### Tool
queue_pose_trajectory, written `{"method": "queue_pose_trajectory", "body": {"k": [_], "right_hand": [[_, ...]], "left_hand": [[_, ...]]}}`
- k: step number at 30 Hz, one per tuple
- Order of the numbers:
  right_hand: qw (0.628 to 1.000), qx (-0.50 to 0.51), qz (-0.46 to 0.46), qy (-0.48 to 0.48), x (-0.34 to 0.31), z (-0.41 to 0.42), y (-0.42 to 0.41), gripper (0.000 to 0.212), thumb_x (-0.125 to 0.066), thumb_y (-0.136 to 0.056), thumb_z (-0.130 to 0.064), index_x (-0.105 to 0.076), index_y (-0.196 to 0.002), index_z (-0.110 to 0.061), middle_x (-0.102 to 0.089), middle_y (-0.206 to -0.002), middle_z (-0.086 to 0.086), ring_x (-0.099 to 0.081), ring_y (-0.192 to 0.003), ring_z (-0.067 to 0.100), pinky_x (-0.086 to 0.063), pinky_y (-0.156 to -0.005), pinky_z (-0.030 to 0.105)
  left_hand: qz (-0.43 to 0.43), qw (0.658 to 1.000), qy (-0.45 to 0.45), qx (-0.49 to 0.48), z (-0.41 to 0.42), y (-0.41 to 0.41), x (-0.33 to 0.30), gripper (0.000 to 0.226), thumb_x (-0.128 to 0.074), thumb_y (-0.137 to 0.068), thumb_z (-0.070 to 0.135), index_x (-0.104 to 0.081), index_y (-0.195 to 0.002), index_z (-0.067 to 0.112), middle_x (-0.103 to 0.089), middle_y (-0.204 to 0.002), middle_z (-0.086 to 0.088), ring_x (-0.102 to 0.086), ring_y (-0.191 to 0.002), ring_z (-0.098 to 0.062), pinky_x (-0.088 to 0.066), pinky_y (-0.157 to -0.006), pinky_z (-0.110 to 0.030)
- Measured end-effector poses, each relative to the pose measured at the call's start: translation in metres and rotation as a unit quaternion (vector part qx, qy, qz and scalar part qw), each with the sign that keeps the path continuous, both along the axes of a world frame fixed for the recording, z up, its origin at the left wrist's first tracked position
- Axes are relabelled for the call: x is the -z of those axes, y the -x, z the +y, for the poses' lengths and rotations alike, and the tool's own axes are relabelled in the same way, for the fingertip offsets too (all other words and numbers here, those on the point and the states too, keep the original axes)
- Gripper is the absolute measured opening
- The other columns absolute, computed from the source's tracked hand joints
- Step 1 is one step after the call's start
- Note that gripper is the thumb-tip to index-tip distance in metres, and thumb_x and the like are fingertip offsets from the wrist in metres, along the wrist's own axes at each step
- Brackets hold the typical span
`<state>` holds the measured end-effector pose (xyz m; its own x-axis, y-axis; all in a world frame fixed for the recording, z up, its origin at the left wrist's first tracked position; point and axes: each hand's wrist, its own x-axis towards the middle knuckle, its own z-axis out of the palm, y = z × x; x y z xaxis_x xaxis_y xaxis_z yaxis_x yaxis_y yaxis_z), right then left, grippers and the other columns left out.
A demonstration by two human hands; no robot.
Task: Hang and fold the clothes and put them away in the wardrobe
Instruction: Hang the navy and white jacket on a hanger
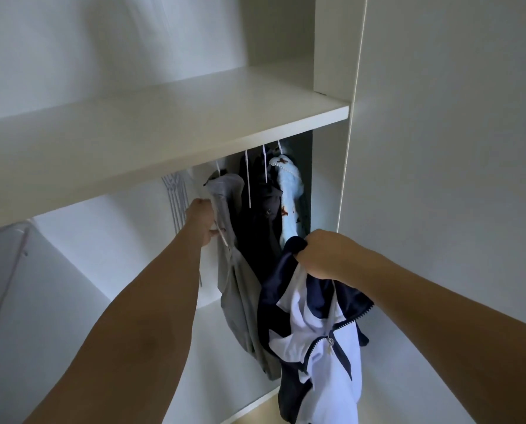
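Observation:
My right hand point(326, 255) grips the top of a navy and white zip jacket point(320, 341), which hangs down in front of the wardrobe opening. My left hand point(201, 223) reaches inside and holds the white hanger of a grey garment point(240, 289) hanging from the hidden rail. Beside it hang a dark garment point(258, 215) and a light blue patterned one point(290, 197), each on a white hanger. The rail itself is hidden behind the shelf.
A white shelf point(164, 133) crosses above the hanging space. Several empty white hangers point(176, 197) bunch at the left of the garments. The wardrobe's right side panel point(329, 194) and a white door panel point(439, 179) stand close on the right.

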<state>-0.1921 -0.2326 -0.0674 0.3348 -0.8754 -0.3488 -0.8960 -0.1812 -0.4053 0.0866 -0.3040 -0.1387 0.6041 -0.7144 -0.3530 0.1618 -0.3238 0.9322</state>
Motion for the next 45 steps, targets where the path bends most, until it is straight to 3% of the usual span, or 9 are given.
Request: {"method": "queue_pose_trajectory", "body": {"k": [5, 10, 13, 17, 20, 29, 33, 41, 45], "right_hand": [[1.0, 0.0, 0.004, -0.005, 0.009, 0.005, 0.003, 0.025, -0.041, -0.092, -0.019, -0.041, -0.068, -0.012, -0.044, -0.065, 0.002, -0.039, -0.051, 0.015, -0.029, -0.046, 0.025], [0.999, 0.002, -0.035, -0.005, 0.005, 0.014, 0.014, 0.02, -0.039, -0.093, -0.011, -0.049, -0.077, -0.007, -0.046, -0.072, 0.005, -0.043, -0.062, 0.019, -0.032, -0.05, 0.025], [0.997, -0.005, -0.083, -0.007, 0.005, 0.017, 0.021, 0.017, -0.041, -0.091, -0.008, -0.056, -0.097, -0.005, -0.053, -0.091, 0.012, -0.048, -0.081, 0.024, -0.042, -0.069, 0.032], [0.992, 0.015, -0.11, 0.06, 0.015, 0.027, 0.031, 0.012, -0.041, -0.091, -0.003, -0.052, -0.092, -0.001, -0.051, -0.079, 0.008, -0.049, -0.071, 0.022, -0.034, -0.051, 0.023], [0.981, 0.037, -0.17, 0.091, 0.02, 0.037, 0.042, 0.016, -0.039, -0.091, -0.003, -0.054, -0.095, 0.001, -0.053, -0.083, 0.011, -0.05, -0.073, 0.024, -0.033, -0.056, 0.028], [0.973, 0.068, -0.214, 0.057, 0.023, 0.074, 0.057, 0.02, -0.038, -0.093, -0.017, -0.051, -0.093, -0.002, -0.049, -0.074, 0.009, -0.051, -0.079, 0.031, -0.038, -0.066, 0.034], [0.972, 0.031, -0.231, 0.036, 0.01, 0.088, 0.051, 0.026, -0.042, -0.091, -0.01, -0.058, -0.109, 0.0, -0.057, -0.098, 0.015, -0.052, -0.083, 0.026, -0.043, -0.072, 0.034], [0.972, -0.061, -0.21, 0.088, -0.03, 0.148, 0.034, 0.017, -0.045, -0.094, -0.015, -0.059, -0.094, -0.006, -0.058, -0.075, 0.01, -0.053, -0.062, 0.02, -0.042, -0.057, 0.026], [0.961, -0.099, -0.224, 0.13, -0.053, 0.181, 0.031, 0.013, -0.046, -0.095, -0.013, -0.059, -0.095, -0.013, -0.058, -0.082, 0.012, -0.052, -0.068, 0.022, -0.039, -0.053, 0.022]], "left_hand": [[-0.104, 0.993, 0.048, -0.028, 0.028, 0.041, -0.009, 0.016, -0.034, -0.098, 0.017, -0.048, -0.093, 0.013, -0.048, -0.078, -0.004, -0.048, -0.067, -0.022, -0.048, -0.066, -0.035], [-0.115, 0.989, 0.076, -0.054, 0.091, 0.065, 0.009, 0.02, -0.033, -0.089, 0.011, -0.044, -0.075, 0.019, -0.054, -0.086, -0.013, -0.043, -0.071, -0.02, -0.036, -0.062, -0.031], [-0.122, 0.989, 0.069, -0.049, 0.155, 0.091, 0.016, 0.023, -0.035, -0.095, 0.009, -0.048, -0.078, 0.015, -0.055, -0.082, -0.015, -0.047, -0.07, -0.023, -0.042, -0.067, -0.035], [-0.201, 0.978, 0.053, -0.023, 0.249, 0.125, 0.012, 0.026, -0.033, -0.101, 0.013, -0.048, -0.08, 0.009, -0.054, -0.071, -0.012, -0.047, -0.062, -0.019, -0.041, -0.057, -0.027], [-0.276, 0.961, 0.024, 0.014, 0.309, 0.156, -0.007, 0.027, -0.031, -0.102, 0.017, -0.044, -0.079, 0.012, -0.045, -0.066, -0.005, -0.037, -0.052, -0.01, -0.032, -0.047, -0.017], [-0.205, 0.96, 0.015, 0.191, 0.442, 0.234, -0.09, 0.034, -0.033, -0.103, 0.019, -0.043, -0.071, 0.017, -0.038, -0.052, 0.009, -0.033, -0.047, -0.008, -0.044, -0.057, -0.034], [-0.19, 0.949, 0.01, 0.251, 0.474, 0.236, -0.115, 0.035, -0.033, -0.104, 0.023, -0.044, -0.071, 0.018, -0.036, -0.053, 0.008, -0.031, -0.049, -0.01, -0.047, -0.06, -0.035], [-0.157, 0.941, 0.008, 0.301, 0.486, 0.206, -0.124, 0.033, -0.033, -0.104, 0.024, -0.043, -0.075, 0.014, -0.032, -0.055, 0.003, -0.026, -0.048, -0.013, -0.038, -0.052, -0.029], [-0.134, 0.938, 0.015, 0.319, 0.485, 0.185, -0.116, 0.033, -0.031, -0.105, 0.024, -0.041, -0.075, 0.014, -0.026, -0.056, -0.001, -0.02, -0.048, -0.015, -0.039, -0.053, -0.029]]}}
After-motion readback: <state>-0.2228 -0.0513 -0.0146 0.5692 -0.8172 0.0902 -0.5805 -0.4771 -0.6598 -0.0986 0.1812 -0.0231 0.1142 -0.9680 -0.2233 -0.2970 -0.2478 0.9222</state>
